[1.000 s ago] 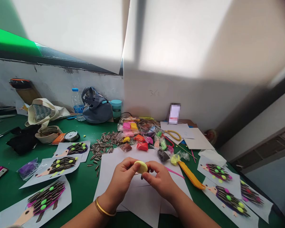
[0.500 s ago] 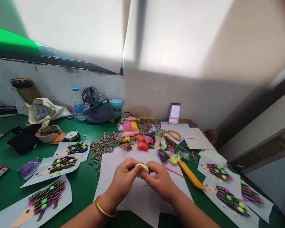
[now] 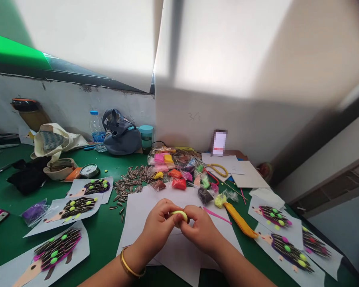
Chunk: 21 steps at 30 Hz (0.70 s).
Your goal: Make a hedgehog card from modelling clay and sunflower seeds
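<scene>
Over white paper sheets [image 3: 134, 215], my left hand [image 3: 160, 223] and my right hand [image 3: 202, 229] meet and pinch a small piece of pale yellow clay [image 3: 179, 215] between thumbs and fingers. A gold bangle circles my left wrist. Just beyond my hands lie a black clay packet [image 3: 205, 195], a yellow clay packet [image 3: 220, 200] and a pink stick tool [image 3: 217, 215]. An orange-yellow ridged tool [image 3: 241, 221] rests to the right of the sheets. Bags of coloured clay [image 3: 168, 158] and a heap of striped seeds [image 3: 133, 179] sit farther back.
Finished hedgehog pictures lie at the left [image 3: 56, 249] and right [image 3: 290, 249]. Yellow-handled scissors [image 3: 218, 170] rest on paper at the back. Along the wall stand a bottle [image 3: 97, 133], a blue bag [image 3: 121, 137], a lidded cup [image 3: 146, 137] and a phone [image 3: 219, 142].
The yellow clay has tilted, so less of its flat face shows. My fingers have drawn slightly closer around it. The view has shifted a little.
</scene>
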Motion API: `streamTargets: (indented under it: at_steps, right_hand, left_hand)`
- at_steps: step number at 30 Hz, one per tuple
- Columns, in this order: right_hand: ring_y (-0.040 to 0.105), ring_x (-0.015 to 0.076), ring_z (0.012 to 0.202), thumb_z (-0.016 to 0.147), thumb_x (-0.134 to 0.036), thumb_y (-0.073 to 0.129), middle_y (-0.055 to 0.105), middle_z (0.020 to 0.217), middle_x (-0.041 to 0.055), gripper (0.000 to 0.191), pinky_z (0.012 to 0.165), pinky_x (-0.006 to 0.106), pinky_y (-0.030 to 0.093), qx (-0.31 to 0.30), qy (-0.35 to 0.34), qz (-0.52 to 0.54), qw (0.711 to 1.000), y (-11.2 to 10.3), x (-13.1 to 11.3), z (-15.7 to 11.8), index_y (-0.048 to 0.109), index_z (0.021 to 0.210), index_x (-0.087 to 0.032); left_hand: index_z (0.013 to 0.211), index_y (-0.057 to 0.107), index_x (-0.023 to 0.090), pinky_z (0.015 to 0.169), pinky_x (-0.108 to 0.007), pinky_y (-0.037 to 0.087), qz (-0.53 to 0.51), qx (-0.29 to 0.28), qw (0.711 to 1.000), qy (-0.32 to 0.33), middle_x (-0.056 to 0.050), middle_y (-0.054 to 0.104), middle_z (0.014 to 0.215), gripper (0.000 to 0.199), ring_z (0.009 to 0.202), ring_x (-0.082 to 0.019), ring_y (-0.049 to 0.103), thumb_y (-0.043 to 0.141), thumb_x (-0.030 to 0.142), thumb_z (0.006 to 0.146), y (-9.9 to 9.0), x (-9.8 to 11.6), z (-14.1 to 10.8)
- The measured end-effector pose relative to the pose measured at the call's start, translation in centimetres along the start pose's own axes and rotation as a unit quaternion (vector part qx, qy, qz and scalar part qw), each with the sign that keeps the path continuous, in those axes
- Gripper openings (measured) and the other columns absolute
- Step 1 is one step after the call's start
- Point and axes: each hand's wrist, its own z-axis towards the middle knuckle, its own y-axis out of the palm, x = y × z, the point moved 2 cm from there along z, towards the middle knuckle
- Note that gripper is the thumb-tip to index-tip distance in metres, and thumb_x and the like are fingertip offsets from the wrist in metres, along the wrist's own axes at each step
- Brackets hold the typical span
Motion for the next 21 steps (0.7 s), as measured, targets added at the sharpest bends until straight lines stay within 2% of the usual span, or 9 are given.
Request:
streamTargets:
  at_steps: [3,5,7,10,12,16,18,21]
  right_hand:
    - [0.054,0.0159,0.073,0.083,-0.034,0.066,0.063,0.077,0.0001,0.014,0.067,0.027,0.041,-0.011,0.013,0.055,0.998,0.02,-0.01,-0.03,0.066,0.079,-0.02]
    - [0.057,0.0183,0.082,0.077,-0.043,0.074,0.068,0.091,0.0022,0.028,0.073,0.028,0.044,-0.015,0.013,0.105,0.994,0.03,0.13,-0.01,0.07,0.096,-0.022]
    - [0.058,0.0197,0.087,0.076,-0.046,0.076,0.069,0.098,0.0031,0.037,0.076,0.03,0.045,-0.01,0.004,0.131,0.991,0.07,0.3,0.02,0.07,0.104,-0.024]
    - [0.059,0.0185,0.082,0.087,-0.045,0.064,0.069,0.09,0.003,0.025,0.075,0.03,0.045,0.01,-0.001,0.144,0.99,0.07,0.48,0.04,0.071,0.094,-0.022]
    - [0.059,0.0175,0.078,0.092,-0.041,0.057,0.068,0.084,0.0027,0.024,0.072,0.029,0.045,0.021,0.004,0.147,0.989,-0.01,0.48,0.05,0.07,0.088,-0.021]
    - [0.058,0.0164,0.073,0.088,-0.031,0.058,0.067,0.077,0.0014,0.017,0.067,0.027,0.044,0.028,0.022,0.102,0.994,-0.2,0.31,0.03,0.068,0.079,-0.02]
    - [0.057,0.0159,0.071,0.084,-0.025,0.06,0.066,0.075,0.0005,0.011,0.066,0.026,0.043,0.029,0.025,0.066,0.997,-0.19,0.22,-0.03,0.067,0.076,-0.02]
    - [0.056,0.0157,0.072,0.083,-0.021,0.06,0.065,0.074,-0.0004,0.009,0.067,0.026,0.042,0.023,0.019,0.028,0.999,-0.02,0.14,-0.16,0.066,0.075,-0.02]
  left_hand:
    - [0.076,0.073,0.02,0.074,-0.032,0.049,-0.033,0.02,0.999,-0.029,-0.005,0.064,0.08,0.024,0.081,-0.021,0.061,0.069,0.042,0.081,-0.19,-0.14,0.13]
    - [0.08,0.071,0.018,0.075,-0.032,0.05,-0.077,0.037,0.995,-0.045,-0.006,0.065,0.084,0.026,0.083,-0.021,0.062,0.069,0.044,0.082,-0.19,-0.28,0.11]
    - [0.091,0.069,0.019,0.076,-0.032,0.051,-0.127,0.045,0.989,-0.052,-0.005,0.066,0.088,0.028,0.084,-0.021,0.063,0.07,0.045,0.081,-0.04,-0.36,0.04]
    - [0.107,0.066,0.022,0.08,-0.034,0.053,-0.176,0.04,0.982,-0.061,-0.005,0.068,0.095,0.035,0.088,-0.021,0.065,0.072,0.043,0.08,0.27,-0.3,-0.1]
    - [0.11,0.068,0.022,0.086,-0.036,0.052,-0.174,0.022,0.982,-0.064,-0.007,0.069,0.106,0.036,0.098,-0.023,0.065,0.07,0.044,0.081,0.39,-0.16,-0.17]
    - [0.116,0.069,0.023,0.091,-0.037,0.05,-0.107,-0.016,0.993,-0.053,-0.009,0.065,0.12,0.039,0.108,-0.026,0.062,0.068,0.045,0.083,0.3,0.1,-0.23]
    - [0.112,0.071,0.024,0.087,-0.036,0.051,-0.046,-0.025,0.998,-0.023,-0.009,0.067,0.113,0.036,0.102,-0.025,0.062,0.069,0.044,0.082,0.19,0.19,-0.17]
    - [0.092,0.075,0.023,0.081,-0.033,0.05,0.012,-0.014,1.0,0.013,-0.006,0.068,0.091,0.023,0.089,-0.022,0.063,0.067,0.043,0.084,0.01,0.09,0.05]
